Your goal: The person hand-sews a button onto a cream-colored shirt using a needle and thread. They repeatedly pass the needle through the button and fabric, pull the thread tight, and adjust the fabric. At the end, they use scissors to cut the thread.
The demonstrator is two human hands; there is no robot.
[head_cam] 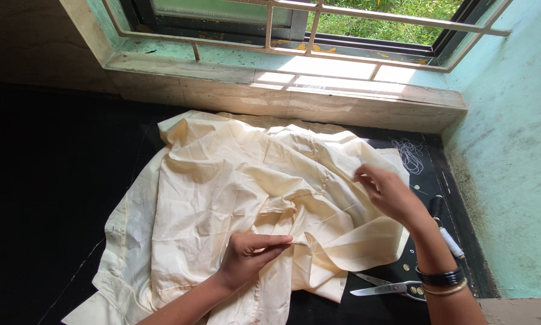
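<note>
A crumpled cream shirt (pixel 222 186) lies spread on a black surface (pixel 54 180). My left hand (pixel 251 253) pinches a fold of the shirt near its middle, fingers closed on the cloth. My right hand (pixel 386 191) is raised above the shirt's right side, fingertips pinched together on what looks like a needle; a thin thread (pixel 336 213) runs from it down toward the fold by my left hand. The needle itself is too small to make out.
Scissors (pixel 390 287) lie on the black surface at the lower right, beside a white spool (pixel 452 242) and small buttons (pixel 410 259). A tangle of loose thread (pixel 410 153) sits by the turquoise wall (pixel 517 150). A stone window sill (pixel 282 90) runs behind.
</note>
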